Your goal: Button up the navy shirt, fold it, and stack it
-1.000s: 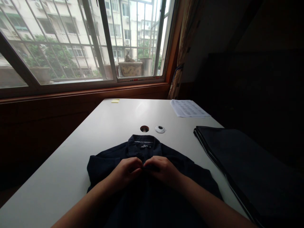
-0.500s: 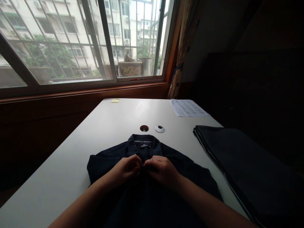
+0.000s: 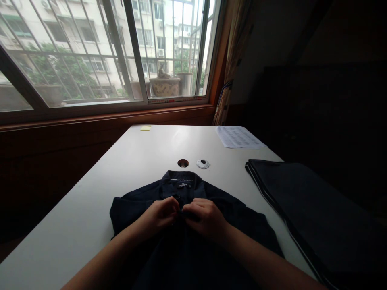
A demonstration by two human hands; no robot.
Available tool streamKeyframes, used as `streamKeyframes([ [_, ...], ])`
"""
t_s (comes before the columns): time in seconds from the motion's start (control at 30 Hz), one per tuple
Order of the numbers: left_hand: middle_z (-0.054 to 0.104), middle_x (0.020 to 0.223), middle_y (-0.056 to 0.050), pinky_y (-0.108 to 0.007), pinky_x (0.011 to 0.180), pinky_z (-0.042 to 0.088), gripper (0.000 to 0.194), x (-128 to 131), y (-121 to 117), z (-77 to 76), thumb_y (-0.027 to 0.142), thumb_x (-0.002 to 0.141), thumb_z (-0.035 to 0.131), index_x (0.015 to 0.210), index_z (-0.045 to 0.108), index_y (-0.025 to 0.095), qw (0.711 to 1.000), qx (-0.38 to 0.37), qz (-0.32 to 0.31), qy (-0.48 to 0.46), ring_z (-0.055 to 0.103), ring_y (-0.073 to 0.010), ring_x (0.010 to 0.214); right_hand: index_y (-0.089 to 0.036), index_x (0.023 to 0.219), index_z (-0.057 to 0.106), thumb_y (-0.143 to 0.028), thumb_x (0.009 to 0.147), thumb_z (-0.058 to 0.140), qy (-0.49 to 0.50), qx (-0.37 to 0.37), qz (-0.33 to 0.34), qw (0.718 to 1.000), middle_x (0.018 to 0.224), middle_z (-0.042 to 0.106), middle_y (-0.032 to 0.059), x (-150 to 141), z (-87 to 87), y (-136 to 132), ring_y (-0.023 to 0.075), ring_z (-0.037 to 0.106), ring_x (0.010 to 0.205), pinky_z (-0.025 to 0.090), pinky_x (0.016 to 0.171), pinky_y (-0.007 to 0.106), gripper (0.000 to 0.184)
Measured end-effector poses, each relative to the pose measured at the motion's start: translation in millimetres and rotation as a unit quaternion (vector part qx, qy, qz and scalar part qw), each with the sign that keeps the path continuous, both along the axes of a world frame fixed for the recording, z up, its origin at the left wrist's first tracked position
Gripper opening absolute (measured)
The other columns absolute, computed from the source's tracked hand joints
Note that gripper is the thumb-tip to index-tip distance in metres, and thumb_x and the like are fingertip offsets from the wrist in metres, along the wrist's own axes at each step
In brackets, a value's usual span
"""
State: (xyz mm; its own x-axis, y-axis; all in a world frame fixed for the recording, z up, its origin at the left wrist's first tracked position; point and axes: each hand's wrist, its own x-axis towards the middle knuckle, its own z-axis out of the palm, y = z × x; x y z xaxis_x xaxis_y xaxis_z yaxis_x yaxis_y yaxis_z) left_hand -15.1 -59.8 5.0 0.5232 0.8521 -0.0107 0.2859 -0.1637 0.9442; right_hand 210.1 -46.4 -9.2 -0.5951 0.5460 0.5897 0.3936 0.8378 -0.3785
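A dark navy collared shirt lies spread on the white table, its collar pointing away from me and a label showing inside the neck. My left hand pinches the front placket just below the collar. Close beside it, my right hand grips the other side of the same placket, with thumb and fingers pressed together. The fingertips of both hands nearly meet over the shirt's middle. Whatever button or buttonhole lies between them is hidden by fingers and shadow.
The white table carries a round cable hole, its loose white cover, a yellow sticky note and printed sheets. Folded dark fabric lies along the right side. A barred window stands behind.
Both hands keep their grip on the placket, with only very slight finger motion. The shirt stays where it was; the view has shifted a little.
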Motion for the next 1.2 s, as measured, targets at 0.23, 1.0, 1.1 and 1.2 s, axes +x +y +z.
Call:
streamKeyframes([
  [0.23,0.058,0.080,0.001,-0.022,0.062,0.040,0.016,-1,0,3.2,0.018,0.083,0.060,0.098,0.058,0.016,1.000,-0.011,-0.016,0.011,0.052,-0.0117,0.070,-0.021,0.088,0.067,-0.020,0.087,0.064,-0.004,0.005,-0.010,1.000,0.067,0.065,0.0012,-2,3.3,-4,0.0159,0.056,0.060,0.043,0.060,0.029,0.002],
  [1.0,0.060,0.076,0.002,-0.020,0.060,0.039,0.011,-2,0,1.3,0.020,0.085,0.061,0.095,0.058,0.016,0.999,-0.020,-0.008,0.027,0.053,-0.0106,0.066,-0.019,0.096,0.065,-0.015,0.085,0.069,-0.010,-0.083,0.038,0.996,0.084,0.068,0.0019,2,-1.1,5,0.0152,0.064,0.072,0.047,0.065,0.024,0.013],
  [1.1,0.059,0.074,0.003,-0.021,0.060,0.039,0.011,-1,0,2.3,0.016,0.083,0.059,0.094,0.059,0.016,0.999,-0.025,-0.003,0.038,0.054,-0.0108,0.065,-0.019,0.096,0.064,-0.016,0.088,0.065,-0.042,-0.032,0.032,0.998,0.083,0.068,0.0028,0,-3.9,3,0.0164,0.063,0.072,0.046,0.065,0.026,0.009],
  [1.2,0.057,0.071,0.004,-0.021,0.059,0.039,0.012,-1,2,2.2,0.014,0.081,0.058,0.093,0.058,0.017,0.999,-0.031,-0.002,0.038,0.053,-0.0108,0.064,-0.020,0.096,0.063,-0.016,0.088,0.063,-0.067,0.004,0.022,0.997,0.083,0.069,0.0034,-1,-5.1,1,0.0180,0.064,0.074,0.046,0.068,0.028,0.009],
])
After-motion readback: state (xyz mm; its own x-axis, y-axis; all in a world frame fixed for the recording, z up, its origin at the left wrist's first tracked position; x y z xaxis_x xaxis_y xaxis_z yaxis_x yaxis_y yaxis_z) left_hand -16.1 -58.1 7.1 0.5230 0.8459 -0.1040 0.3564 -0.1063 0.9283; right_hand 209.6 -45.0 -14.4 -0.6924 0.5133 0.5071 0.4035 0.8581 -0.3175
